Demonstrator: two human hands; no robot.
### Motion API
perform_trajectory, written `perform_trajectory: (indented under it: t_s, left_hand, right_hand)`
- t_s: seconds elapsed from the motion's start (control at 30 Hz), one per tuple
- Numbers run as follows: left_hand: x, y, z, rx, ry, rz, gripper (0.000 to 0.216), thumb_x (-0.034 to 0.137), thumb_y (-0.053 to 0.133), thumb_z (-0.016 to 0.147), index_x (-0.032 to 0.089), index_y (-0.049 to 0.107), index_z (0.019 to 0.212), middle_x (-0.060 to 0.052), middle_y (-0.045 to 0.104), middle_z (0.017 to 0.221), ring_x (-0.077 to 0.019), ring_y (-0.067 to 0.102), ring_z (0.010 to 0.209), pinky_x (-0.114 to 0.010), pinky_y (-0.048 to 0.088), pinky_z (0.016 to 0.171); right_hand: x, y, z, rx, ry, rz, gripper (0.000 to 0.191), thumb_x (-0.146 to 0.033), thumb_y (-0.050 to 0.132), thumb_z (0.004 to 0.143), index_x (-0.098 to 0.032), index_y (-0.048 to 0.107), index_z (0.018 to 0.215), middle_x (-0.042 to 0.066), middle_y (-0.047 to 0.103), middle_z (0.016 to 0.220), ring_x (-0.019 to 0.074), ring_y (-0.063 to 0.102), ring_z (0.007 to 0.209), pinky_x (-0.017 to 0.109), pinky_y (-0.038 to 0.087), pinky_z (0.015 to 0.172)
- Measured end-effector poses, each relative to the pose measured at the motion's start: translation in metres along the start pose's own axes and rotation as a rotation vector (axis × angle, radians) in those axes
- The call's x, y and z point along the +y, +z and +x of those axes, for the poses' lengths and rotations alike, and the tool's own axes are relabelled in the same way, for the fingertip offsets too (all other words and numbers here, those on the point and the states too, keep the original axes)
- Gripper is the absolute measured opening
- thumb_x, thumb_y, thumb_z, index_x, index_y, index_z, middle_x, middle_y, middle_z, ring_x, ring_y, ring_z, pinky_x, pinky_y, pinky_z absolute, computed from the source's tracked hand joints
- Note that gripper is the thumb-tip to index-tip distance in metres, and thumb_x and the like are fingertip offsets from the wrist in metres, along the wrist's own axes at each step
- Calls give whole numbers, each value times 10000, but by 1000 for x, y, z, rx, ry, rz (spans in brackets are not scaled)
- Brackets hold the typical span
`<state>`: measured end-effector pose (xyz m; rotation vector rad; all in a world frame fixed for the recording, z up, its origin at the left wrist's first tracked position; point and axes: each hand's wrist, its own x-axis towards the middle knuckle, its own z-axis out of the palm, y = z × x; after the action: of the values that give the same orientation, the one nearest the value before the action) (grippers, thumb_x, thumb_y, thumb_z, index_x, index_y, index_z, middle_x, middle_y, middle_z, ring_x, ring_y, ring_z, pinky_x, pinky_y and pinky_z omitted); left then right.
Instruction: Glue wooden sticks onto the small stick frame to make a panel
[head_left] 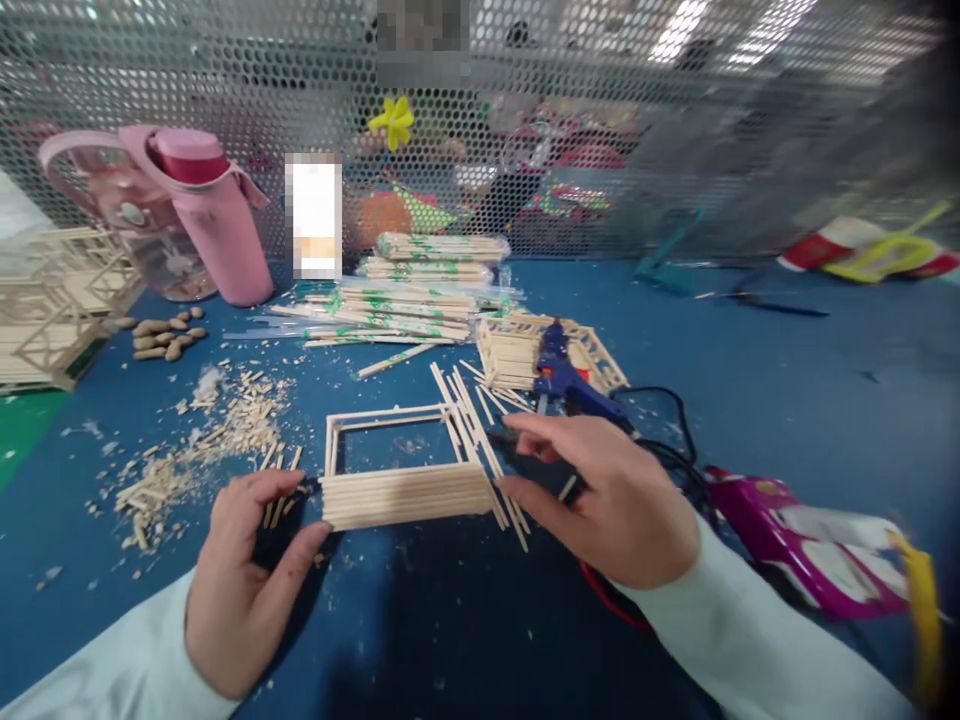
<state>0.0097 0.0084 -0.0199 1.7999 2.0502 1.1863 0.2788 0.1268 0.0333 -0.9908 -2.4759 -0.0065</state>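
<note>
My left hand (pixel 247 570) has its thumb and index finger at the left end of a small rectangular frame of wooden sticks (pixel 409 495), steadying it on the table. The near side of this frame is filled with sticks laid side by side; its far part is an open outline. Over the loose wooden sticks (pixel 480 440) at the frame's right end hovers my right hand (pixel 607 500), thumb and index finger apart with nothing visible between them. Its fingertips are close to the sticks; whether they touch is unclear. A blue glue gun (pixel 562 375) rests beyond it.
Packaged sticks (pixel 420 300) are piled at the back. Wood scraps (pixel 232 430) and peanuts (pixel 161 335) lie left, near a pink bottle (pixel 221 220) and stick structures (pixel 60 310). Another stick piece (pixel 506 350) lies under the glue gun; a magenta-and-white tool (pixel 810 545) is at right.
</note>
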Motion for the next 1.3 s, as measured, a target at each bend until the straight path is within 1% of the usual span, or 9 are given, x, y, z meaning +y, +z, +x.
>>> perform_trajectory:
  t_s: [0.1, 0.2, 0.4, 0.6, 0.77, 0.83, 1.0, 1.13, 1.3]
  left_hand:
    - [1, -1, 1, -21, 42, 42, 252, 367, 552, 797, 225, 576, 1003, -48, 595, 920, -213, 550, 887, -346, 449, 778]
    - [2, -3, 1, -48, 69, 60, 252, 347, 541, 811, 239, 585, 1035, -44, 594, 933, -208, 544, 892, -338, 440, 779]
    - [0, -4, 0, -72, 105, 61, 269, 328, 544, 819, 248, 570, 1075, -38, 573, 964, -197, 533, 897, -329, 422, 789]
    - [-3, -5, 1, -88, 150, 77, 277, 343, 525, 830, 268, 573, 1092, -27, 582, 955, -188, 535, 884, -321, 409, 785]
    - [-3, -6, 2, -75, 191, 77, 279, 340, 523, 827, 290, 582, 1095, -13, 596, 933, -176, 551, 844, -306, 428, 756]
    - [-3, -6, 2, -77, 189, 69, 286, 340, 524, 825, 299, 583, 1102, -9, 599, 925, -171, 559, 828, -304, 435, 751]
    - [-4, -6, 1, -91, 155, 42, 300, 337, 533, 817, 312, 588, 1111, -6, 607, 935, -173, 566, 848, -303, 446, 755]
    - [-4, -6, 1, -88, 136, 25, 302, 335, 538, 811, 316, 597, 1106, -4, 612, 922, -172, 569, 839, -299, 455, 743]
    - [-4, -6, 2, -92, 138, 18, 302, 329, 543, 807, 309, 597, 1104, -5, 612, 923, -170, 566, 847, -297, 452, 747]
  right_hand:
    - [-7, 19, -6, 15, 93, 102, 388, -495, 516, 803, -178, 560, 1023, 36, 628, 731, 177, 596, 658, 312, 475, 641]
    - [-7, 32, -14, 17, 173, 176, 459, -561, 531, 761, -190, 553, 1031, 32, 629, 742, 164, 588, 628, 298, 479, 611]
    - [-10, 35, -18, -10, 271, 244, 439, -580, 585, 706, -219, 569, 955, 4, 647, 696, 149, 595, 563, 274, 462, 546]
    - [-14, 34, -18, 22, 286, 254, 428, -576, 616, 688, -216, 569, 915, -2, 652, 687, 146, 592, 571, 269, 448, 559]
    - [-16, 36, -17, 93, 200, 265, 364, -548, 575, 752, -206, 596, 876, -2, 643, 645, 136, 586, 570, 277, 450, 607]
    - [-17, 37, -17, 100, 189, 273, 345, -532, 575, 759, -206, 603, 867, -1, 643, 635, 134, 586, 565, 279, 451, 617]
    - [-18, 33, -16, 88, 230, 287, 371, -521, 620, 726, -204, 591, 918, 0, 651, 659, 138, 588, 572, 271, 456, 592]
    - [-18, 30, -14, 63, 178, 293, 318, -487, 610, 755, -205, 619, 902, 4, 662, 653, 140, 605, 588, 284, 461, 640]
    - [-18, 33, -14, 108, 172, 315, 338, -523, 582, 770, -206, 643, 869, 9, 666, 639, 143, 601, 595, 293, 452, 640]
